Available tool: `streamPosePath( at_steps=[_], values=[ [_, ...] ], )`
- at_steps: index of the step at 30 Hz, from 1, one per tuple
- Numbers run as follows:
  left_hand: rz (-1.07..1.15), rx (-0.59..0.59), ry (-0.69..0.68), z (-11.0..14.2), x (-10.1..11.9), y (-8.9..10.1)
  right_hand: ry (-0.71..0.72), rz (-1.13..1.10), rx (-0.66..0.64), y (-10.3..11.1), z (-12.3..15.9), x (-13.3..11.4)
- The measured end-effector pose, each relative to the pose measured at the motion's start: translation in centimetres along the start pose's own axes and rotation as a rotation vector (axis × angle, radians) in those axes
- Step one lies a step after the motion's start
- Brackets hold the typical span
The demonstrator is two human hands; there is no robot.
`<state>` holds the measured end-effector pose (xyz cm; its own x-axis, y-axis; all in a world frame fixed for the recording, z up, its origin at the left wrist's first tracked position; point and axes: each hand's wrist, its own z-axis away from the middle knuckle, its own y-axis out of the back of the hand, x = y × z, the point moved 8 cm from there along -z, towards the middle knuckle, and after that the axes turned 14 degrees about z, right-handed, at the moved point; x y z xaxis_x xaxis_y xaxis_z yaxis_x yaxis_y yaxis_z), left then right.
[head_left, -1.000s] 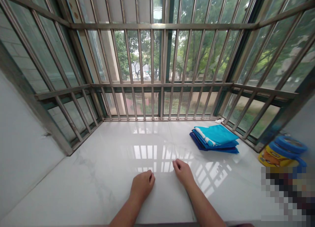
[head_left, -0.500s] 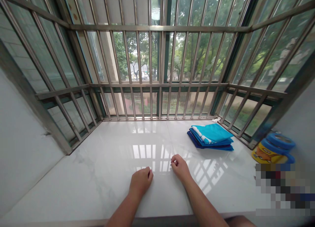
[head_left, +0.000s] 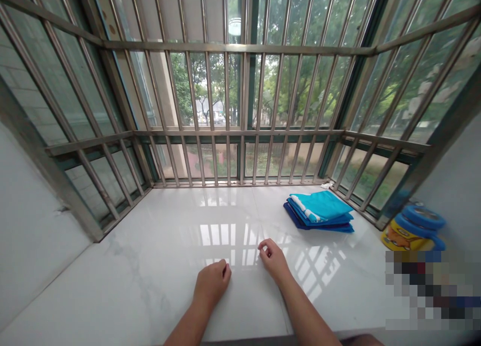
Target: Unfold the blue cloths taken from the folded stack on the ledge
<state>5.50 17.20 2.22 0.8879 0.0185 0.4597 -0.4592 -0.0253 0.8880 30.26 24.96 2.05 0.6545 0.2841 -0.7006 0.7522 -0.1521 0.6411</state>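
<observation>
My left hand (head_left: pixel 211 284) rests on the white marble sill (head_left: pixel 124 281) in a loose curl, holding nothing. A short way to its right, my right hand (head_left: pixel 273 260) sits on the same polished surface, its fingertips curled together and empty. Beyond and to the right of both hands lies a neat stack of folded blue cloths (head_left: pixel 319 212), turquoise on top and darker blue beneath. Neither hand touches it.
Steel window bars (head_left: pixel 240 100) and glass (head_left: pixel 210 85) wall off the far side of the sill. At the right stands a yellow container with blue rings (head_left: pixel 409 232). A pixelated patch covers the lower right corner. A wall (head_left: pixel 33 256) bounds the left side.
The whole view has drifted, so the cloths and yellow container sit further left in the picture. My hands stay almost in place on the sill, and my right fingers curl slightly tighter.
</observation>
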Motion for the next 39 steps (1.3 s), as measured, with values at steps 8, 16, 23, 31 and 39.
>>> streamPosePath(
  at_steps=[8, 16, 23, 31, 39],
  values=[
    [0.003, -0.014, 0.004, 0.1, 0.2, 0.1, -0.065, -0.039, -0.035, 0.2, 0.1, -0.1],
    [0.004, 0.0, -0.005, 0.1, 0.2, 0.1, -0.174, -0.15, -0.082, -0.4, 0.5, 0.9],
    [0.008, -0.023, 0.015, 0.2, 0.3, 0.3, -0.214, -0.205, -0.099, -0.3, 0.7, 1.2],
    [0.005, -0.014, 0.014, 0.0, 0.2, 0.2, -0.226, -0.292, -0.089, -0.3, 0.5, 1.6],
    [-0.003, -0.008, -0.007, 0.1, 0.2, 0.2, -0.238, -0.304, -0.083, -0.3, 0.4, 1.6]
  ],
)
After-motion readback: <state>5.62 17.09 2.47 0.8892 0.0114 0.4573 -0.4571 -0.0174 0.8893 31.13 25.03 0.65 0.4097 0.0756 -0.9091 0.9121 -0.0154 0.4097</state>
